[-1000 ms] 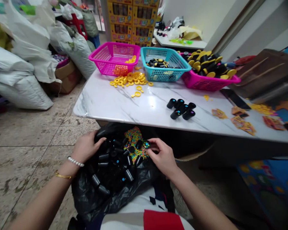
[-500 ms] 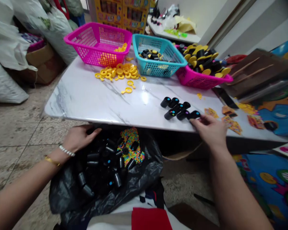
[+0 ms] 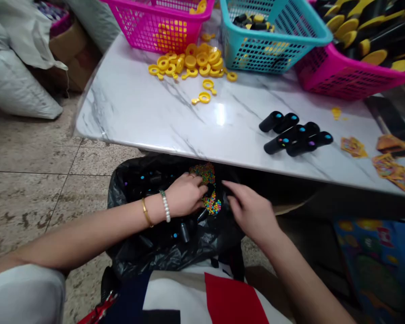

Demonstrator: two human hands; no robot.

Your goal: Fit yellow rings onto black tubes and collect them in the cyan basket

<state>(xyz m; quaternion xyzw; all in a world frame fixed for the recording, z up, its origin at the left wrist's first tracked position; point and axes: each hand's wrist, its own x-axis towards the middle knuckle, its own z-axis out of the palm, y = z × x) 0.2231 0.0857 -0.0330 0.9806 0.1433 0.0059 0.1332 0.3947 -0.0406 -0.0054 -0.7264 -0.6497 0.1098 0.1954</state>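
My left hand (image 3: 185, 195), with a pearl bracelet and a gold bangle on its wrist, reaches into a black plastic bag (image 3: 202, 243) at my lap. Its fingers curl round a small black tube (image 3: 209, 191) among tiny multicoloured beads (image 3: 213, 204); the tube is partly hidden. At the bag's right side is my right hand (image 3: 251, 210), thumb and index finger apart, with only dark bag visible between them. More black tubes (image 3: 184, 231), some with blue dots on their ends, lie in the bag. On the table, several black tubes (image 3: 292, 132) lie in a cluster.
The marble-patterned table (image 3: 128, 108) has its front edge just beyond the bag. Yellow rings with tabs (image 3: 202, 60) are piled before a pink basket (image 3: 138, 36). A turquoise basket (image 3: 253, 56) and another pink basket (image 3: 344, 76) stand rightward. Wrappers (image 3: 391, 166) lie at right.
My right hand has let go of a black tube in the table cluster and come back to the bag. My left hand has moved right into the beads. The view has tipped down.
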